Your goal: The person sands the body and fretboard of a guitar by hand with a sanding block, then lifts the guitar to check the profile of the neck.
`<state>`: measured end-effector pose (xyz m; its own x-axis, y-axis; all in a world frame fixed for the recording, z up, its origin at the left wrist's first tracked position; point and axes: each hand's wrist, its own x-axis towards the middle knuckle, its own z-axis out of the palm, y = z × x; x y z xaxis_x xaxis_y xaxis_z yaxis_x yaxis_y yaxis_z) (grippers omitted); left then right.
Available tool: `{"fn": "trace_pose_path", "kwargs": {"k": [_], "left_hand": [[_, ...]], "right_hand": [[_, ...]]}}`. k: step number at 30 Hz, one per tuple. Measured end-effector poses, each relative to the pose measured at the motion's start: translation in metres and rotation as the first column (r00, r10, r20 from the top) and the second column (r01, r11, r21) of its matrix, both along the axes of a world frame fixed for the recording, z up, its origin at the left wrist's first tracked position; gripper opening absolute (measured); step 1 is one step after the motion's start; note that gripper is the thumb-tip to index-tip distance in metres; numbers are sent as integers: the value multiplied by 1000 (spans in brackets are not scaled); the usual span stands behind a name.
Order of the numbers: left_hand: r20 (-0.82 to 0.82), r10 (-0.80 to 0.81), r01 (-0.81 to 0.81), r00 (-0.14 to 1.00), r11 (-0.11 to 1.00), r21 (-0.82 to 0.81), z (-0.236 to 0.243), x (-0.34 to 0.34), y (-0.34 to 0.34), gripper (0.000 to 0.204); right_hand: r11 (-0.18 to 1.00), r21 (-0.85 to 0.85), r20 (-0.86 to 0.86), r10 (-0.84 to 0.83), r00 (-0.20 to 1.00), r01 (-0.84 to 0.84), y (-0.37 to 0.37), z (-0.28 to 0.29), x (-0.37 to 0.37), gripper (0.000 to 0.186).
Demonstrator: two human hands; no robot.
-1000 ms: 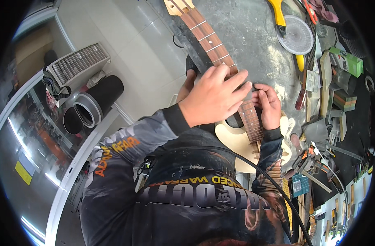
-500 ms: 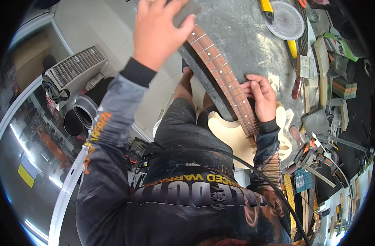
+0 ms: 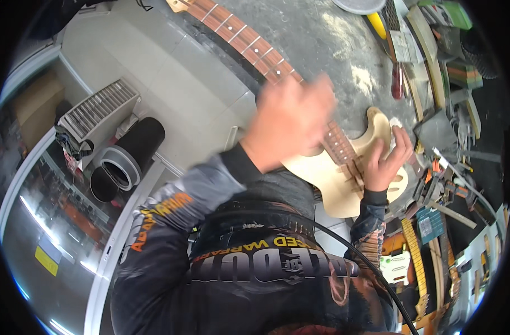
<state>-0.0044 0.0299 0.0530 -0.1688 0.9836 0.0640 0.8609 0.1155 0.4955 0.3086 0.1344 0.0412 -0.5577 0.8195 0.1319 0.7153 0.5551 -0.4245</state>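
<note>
- The grey bench (image 3: 305,33) spreads from 12 to 2 o'clock before you.
- Your guitar (image 3: 327,187) lies at its edge, long axis from 10:30 to 4:30: neck (image 3: 238,36) pointing up-left, pale body (image 3: 344,201) at 4.
- A black bin (image 3: 146,137) lies at 9.
- Your left hand (image 3: 291,120), blurred, blocks mid-neck; its grip can't be told.
- Your right hand (image 3: 389,159), at 3 over the body, has its fingers spread.
- A black cable (image 3: 344,244) crosses your shirt at 4:30.
- Yellow handle (image 3: 376,25) at 1, dark red handle (image 3: 397,81) at 2.
</note>
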Motion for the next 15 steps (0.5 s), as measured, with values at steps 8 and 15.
{"fn": "trace_pose_path", "kwargs": {"k": [8, 15], "left_hand": [[-448, 297, -355, 844, 934, -50, 6, -148, 32, 60], [-22, -258, 258, 966, 966, -9, -14, 82, -19, 62]], "right_hand": [[997, 42, 55, -64, 996, 62, -6, -29, 27, 57], [994, 14, 61, -107, 992, 106, -10, -39, 36, 54]]}}
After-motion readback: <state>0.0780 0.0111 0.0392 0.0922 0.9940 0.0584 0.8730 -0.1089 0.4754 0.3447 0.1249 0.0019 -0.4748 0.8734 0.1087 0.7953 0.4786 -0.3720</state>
